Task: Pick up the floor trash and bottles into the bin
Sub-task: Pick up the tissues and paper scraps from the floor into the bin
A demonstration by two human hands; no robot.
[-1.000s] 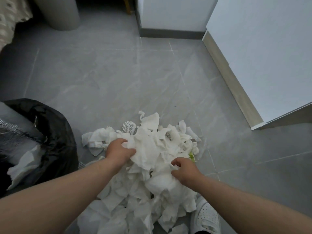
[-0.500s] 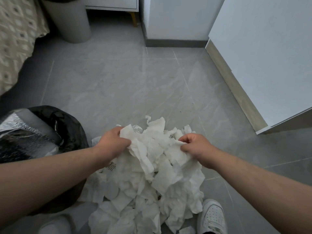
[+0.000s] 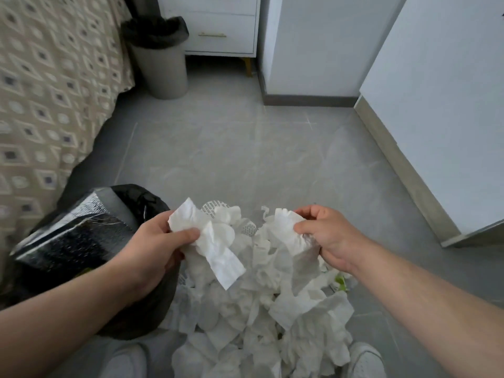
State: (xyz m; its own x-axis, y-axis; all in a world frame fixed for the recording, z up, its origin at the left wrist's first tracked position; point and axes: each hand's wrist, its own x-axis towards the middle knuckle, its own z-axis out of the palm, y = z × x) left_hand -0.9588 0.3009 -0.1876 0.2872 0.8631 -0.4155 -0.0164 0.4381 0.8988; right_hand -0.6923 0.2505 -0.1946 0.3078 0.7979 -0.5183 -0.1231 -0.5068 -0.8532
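White crumpled tissue paper (image 3: 261, 317) hangs in one big bunch in the lower middle of the view, above the grey tiled floor (image 3: 245, 159). The left hand (image 3: 152, 255) grasps the upper left part of the bunch, with the thumb on top and the fingers curled under it, and one flat strip of paper falls down from this grip. The right hand (image 3: 327, 238) pinches the upper right part between the thumb and the curled fingers. Between the two hands the paper sags, and its lower pieces reach down between two white shoes (image 3: 365, 360) at the bottom edge; I cannot tell if the lowest pieces touch the floor. A small green scrap (image 3: 341, 282) shows at the right side of the bunch, under the right wrist. Just left of the bunch stands the bin (image 3: 147, 199), lined with a black bag, and a shiny dark package (image 3: 73, 230) lies in its mouth; the left forearm crosses in front of it. Further back a second grey bin (image 3: 161, 58) with a black liner stands beside a patterned bed cover (image 3: 49, 91) and a white drawer cabinet (image 3: 218, 25). A white cupboard (image 3: 450, 105) fills the right side.
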